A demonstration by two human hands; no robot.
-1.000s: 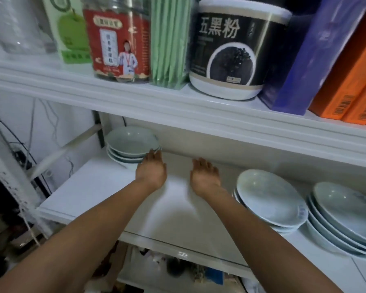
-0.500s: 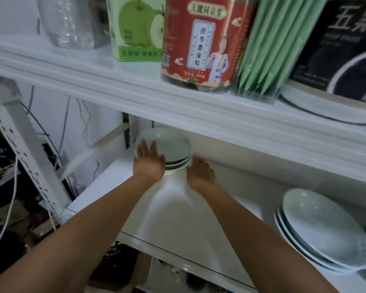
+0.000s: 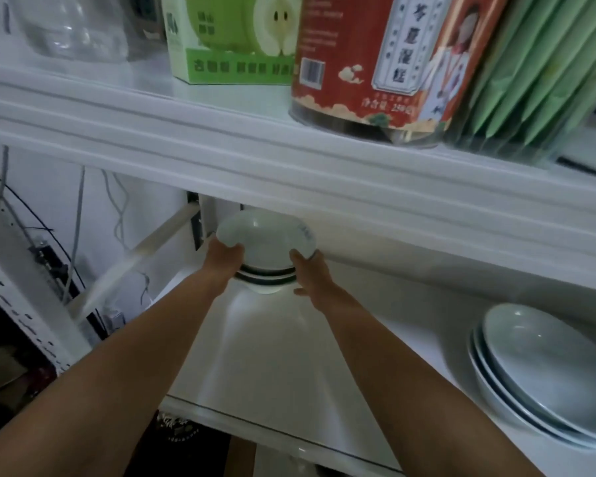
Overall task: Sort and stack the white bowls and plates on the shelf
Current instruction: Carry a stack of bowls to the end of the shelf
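Observation:
A stack of white bowls (image 3: 267, 280) stands at the back left of the white lower shelf (image 3: 276, 370). The top bowl (image 3: 265, 235) is tilted up off the stack. My left hand (image 3: 225, 259) grips its left side and my right hand (image 3: 308, 273) holds its right side, thumb on the rim. A stack of white plates (image 3: 537, 373) lies at the right of the same shelf.
The upper shelf board (image 3: 289, 160) hangs low just above the bowls. On it stand a clear jar (image 3: 69, 25), a green box (image 3: 234, 39), a red can (image 3: 386, 63) and green packets (image 3: 537, 74). A perforated metal post (image 3: 21, 294) and cables are at left.
Both hands moved forward from the shelf surface to the bowl stack and took hold of the top bowl, which now tilts upward. The view shifted left and closer.

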